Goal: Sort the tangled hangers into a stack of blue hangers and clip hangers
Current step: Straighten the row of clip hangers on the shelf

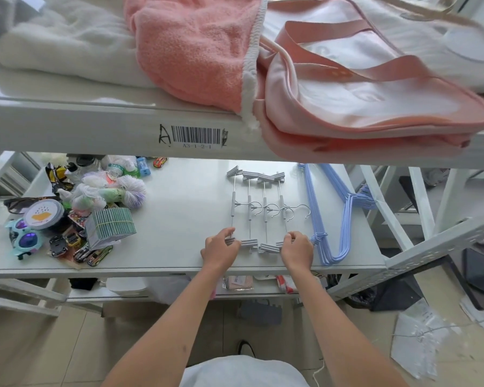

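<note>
On the smooth white shelf (179,219), four grey ribbed clip hangers (256,210) are laid side by side, pinched at their near clips by the left hand (221,251) and right hand (296,251); thin blue hangers (323,219) are stacked just beside them.

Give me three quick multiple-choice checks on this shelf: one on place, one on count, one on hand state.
1. The blue hangers lie where, relative to the clip hangers?
A. right
B. left
C. on top

2. How many clip hangers lie in the row?
A. two
B. four
C. seven

3. What are the hands doing?
A. both hanging idle
B. both at the near clips
C. one lifting the pink bag

Answers: 1 A, they lie on the shelf's right side. 2 B, four metal bars show. 3 B, left hand and right hand curl on the row's near end.
</note>
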